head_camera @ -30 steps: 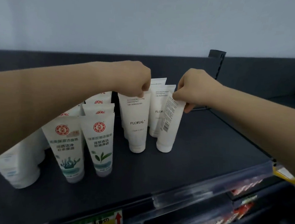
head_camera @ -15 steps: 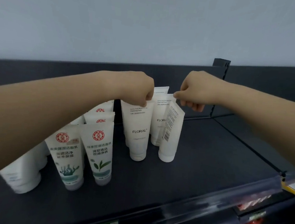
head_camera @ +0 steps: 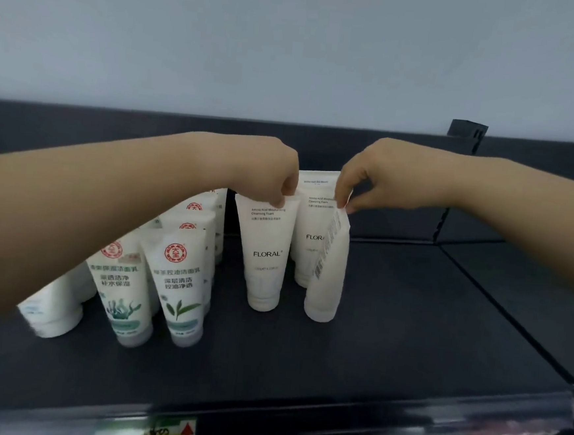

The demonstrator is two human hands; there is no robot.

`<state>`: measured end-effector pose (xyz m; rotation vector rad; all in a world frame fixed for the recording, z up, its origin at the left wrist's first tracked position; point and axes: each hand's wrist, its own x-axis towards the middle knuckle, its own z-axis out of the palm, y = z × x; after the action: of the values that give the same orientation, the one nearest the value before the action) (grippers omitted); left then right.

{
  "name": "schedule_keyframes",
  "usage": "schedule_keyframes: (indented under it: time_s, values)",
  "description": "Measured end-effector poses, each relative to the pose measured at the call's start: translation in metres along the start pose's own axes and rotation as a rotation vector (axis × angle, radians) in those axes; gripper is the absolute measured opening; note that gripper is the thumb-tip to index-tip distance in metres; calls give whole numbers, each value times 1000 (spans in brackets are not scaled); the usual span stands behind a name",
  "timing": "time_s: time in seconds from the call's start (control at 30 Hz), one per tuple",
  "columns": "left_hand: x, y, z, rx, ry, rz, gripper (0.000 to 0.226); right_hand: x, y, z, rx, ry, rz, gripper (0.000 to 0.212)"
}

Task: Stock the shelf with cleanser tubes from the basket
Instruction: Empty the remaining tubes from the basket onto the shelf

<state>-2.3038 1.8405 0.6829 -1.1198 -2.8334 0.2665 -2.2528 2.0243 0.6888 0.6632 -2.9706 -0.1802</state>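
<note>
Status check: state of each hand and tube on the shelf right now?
left hand: pinches top of front FLORAL tube
front FLORAL tube: upright on cap
right hand: pinches top of barcode tube
barcode tube: on cap, barcode side showing
rear FLORAL tube: upright
red-logo tubes: standing on caps
leftmost white tube: tilted

Single head cam, wide-angle, faces fwd + slightly down onto shelf (head_camera: 388, 355), close; wall (head_camera: 292, 46) behind.

We've got a white FLORAL tube (head_camera: 266, 257) cap-down on the dark shelf (head_camera: 388, 355), barcode tube (head_camera: 326, 285) upright just beside it.
</note>
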Motion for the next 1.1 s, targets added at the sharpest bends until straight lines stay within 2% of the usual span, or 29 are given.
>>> schedule_keyframes:
  time_s: [0.23, 0.3, 0.4, 0.5, 0.9, 1.1]
  values:
    - [0, 3, -3, 9, -33, -52, 39, 6, 6, 6, 85, 25, -44, 6]
    - [1, 2, -2, 5, -31, -61, 30, 7, 6, 8, 83, 38, -44, 7]
    - [1, 4, 1, -4, -17, -68, 4, 8, 5, 10, 69, 61, -48, 9]
    - [2, 6, 3, -4, -11, -81, 14, 9, 4, 10, 71, 67, -39, 10]
    - [-12, 10, 10, 29, -47, -188, 19, 7, 5, 13, 138, 74, -45, 14]
    - [-35, 17, 6, -75, 48, -256, 35, 9, 4, 10, 283, 214, -108, 18]
